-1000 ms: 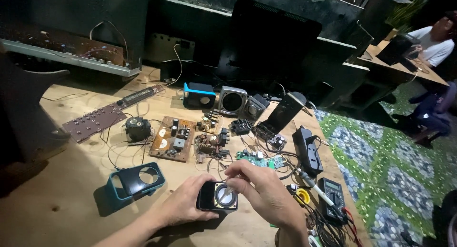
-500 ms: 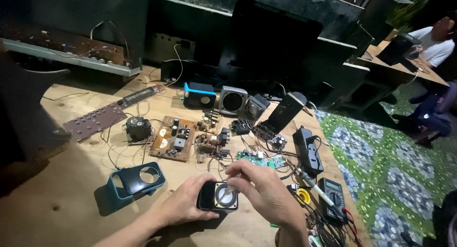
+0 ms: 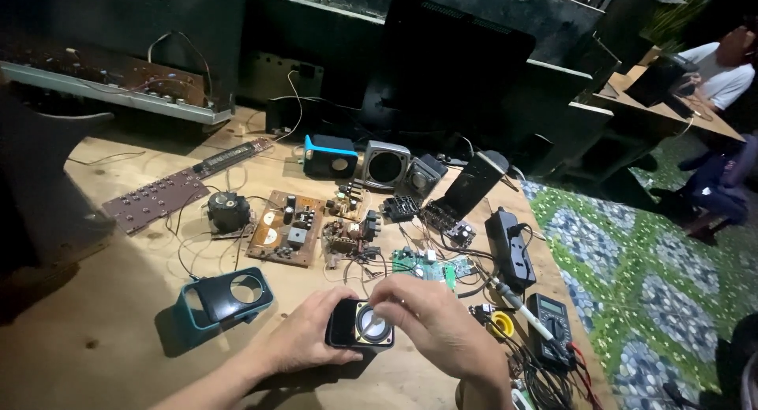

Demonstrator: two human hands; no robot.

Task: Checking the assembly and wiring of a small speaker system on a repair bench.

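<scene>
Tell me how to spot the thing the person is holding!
Look at the near edge of the wooden table, where the left hand and right hand meet. Between them sits a small black speaker panel with a shiny round cone, right of the teal-rimmed empty speaker shell.

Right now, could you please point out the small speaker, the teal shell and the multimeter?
speaker (image 3: 371, 325), head view, on its cone.
teal shell (image 3: 223, 297), head view, on its dark face.
multimeter (image 3: 550, 319), head view, on its body.

The surface (image 3: 95, 299) is bare to the left of the hands (image 3: 371, 339). A teal case (image 3: 225, 298) sits near them. Boards (image 3: 286, 228) crowd behind, and wires (image 3: 545, 370) and a meter (image 3: 551, 321) block the right.
</scene>
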